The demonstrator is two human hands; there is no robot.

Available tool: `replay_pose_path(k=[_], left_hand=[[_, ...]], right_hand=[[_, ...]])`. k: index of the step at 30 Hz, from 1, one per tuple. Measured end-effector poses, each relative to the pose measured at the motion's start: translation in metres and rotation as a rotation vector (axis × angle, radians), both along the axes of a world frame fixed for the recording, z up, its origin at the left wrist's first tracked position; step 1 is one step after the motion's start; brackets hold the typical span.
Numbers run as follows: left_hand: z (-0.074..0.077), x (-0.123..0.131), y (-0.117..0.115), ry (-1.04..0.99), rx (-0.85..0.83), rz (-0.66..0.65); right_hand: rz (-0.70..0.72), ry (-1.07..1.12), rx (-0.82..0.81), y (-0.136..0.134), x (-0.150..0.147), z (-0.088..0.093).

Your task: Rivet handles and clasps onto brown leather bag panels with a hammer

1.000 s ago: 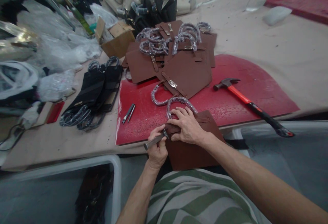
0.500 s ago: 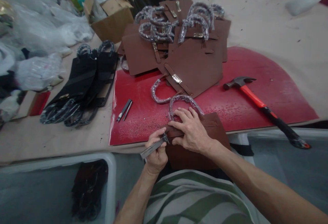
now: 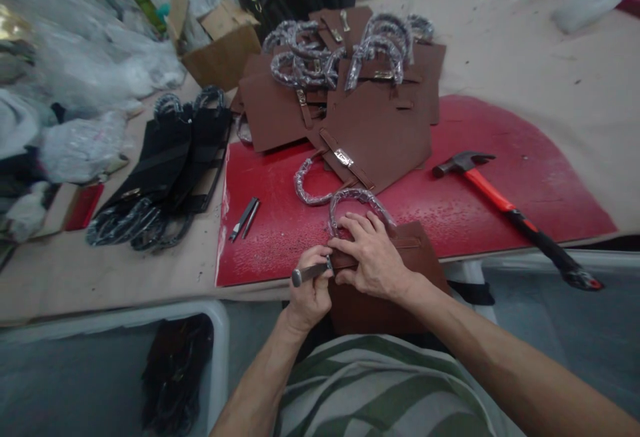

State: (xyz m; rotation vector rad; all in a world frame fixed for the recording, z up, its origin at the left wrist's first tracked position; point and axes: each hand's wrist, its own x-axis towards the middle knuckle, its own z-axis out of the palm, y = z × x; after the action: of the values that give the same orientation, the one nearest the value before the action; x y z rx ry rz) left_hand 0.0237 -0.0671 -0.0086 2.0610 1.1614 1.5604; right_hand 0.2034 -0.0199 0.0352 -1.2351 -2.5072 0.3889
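Note:
My left hand is closed round a short metal tool, its tip set against the edge of a brown leather bag piece at the near edge of the red board. My right hand presses flat on that piece, fingers spread, just below its plastic-wrapped handle. The piece overhangs the table toward my striped shirt.
A pile of brown bag pieces with wrapped handles lies farther back. A hammer with an orange handle rests at right, two thin metal tools at left. Black bag pieces, a cardboard box, plastic bags and grey bins surround.
The tool in my left hand has swung from pointing down-left to nearly level. My right hand stays pressed on the brown piece. The view shifted slightly.

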Motion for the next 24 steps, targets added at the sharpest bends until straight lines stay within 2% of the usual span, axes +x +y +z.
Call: replay_pose_path(k=[7,9,11,13,15,16,18,19,21,24], left_hand=[[0.0,-0.001,0.003,0.057,-0.007,0.032],[0.001,-0.002,0.004,0.084,0.013,0.028],[0.002,-0.002,0.005,0.101,0.024,0.019],[0.002,-0.002,0.005,0.102,0.021,0.009],[0.0,-0.002,0.005,0.099,0.02,0.008],[-0.001,-0.001,0.005,0.098,0.019,0.012],[-0.005,-0.001,0.005,0.096,0.018,0.027],[-0.007,0.0,0.005,0.096,0.017,0.032],[-0.009,0.001,0.006,0.093,0.014,0.038],[-0.004,0.002,0.004,0.081,0.007,0.023]], right_hand=[[0.038,0.03,-0.034,0.001,0.001,0.002],[0.085,0.125,-0.05,0.001,0.01,0.006],[0.042,0.267,0.018,0.001,0.029,0.011],[-0.157,0.342,0.159,0.004,0.061,0.017],[-0.457,0.256,0.263,0.007,0.102,0.024],[-0.607,0.164,0.246,0.008,0.123,0.029],[-0.852,-0.007,0.09,0.008,0.162,0.037],[-0.926,-0.059,-0.009,0.008,0.177,0.04],[-0.986,-0.067,-0.166,0.006,0.197,0.046],[-0.969,0.056,-0.321,0.003,0.199,0.051]])
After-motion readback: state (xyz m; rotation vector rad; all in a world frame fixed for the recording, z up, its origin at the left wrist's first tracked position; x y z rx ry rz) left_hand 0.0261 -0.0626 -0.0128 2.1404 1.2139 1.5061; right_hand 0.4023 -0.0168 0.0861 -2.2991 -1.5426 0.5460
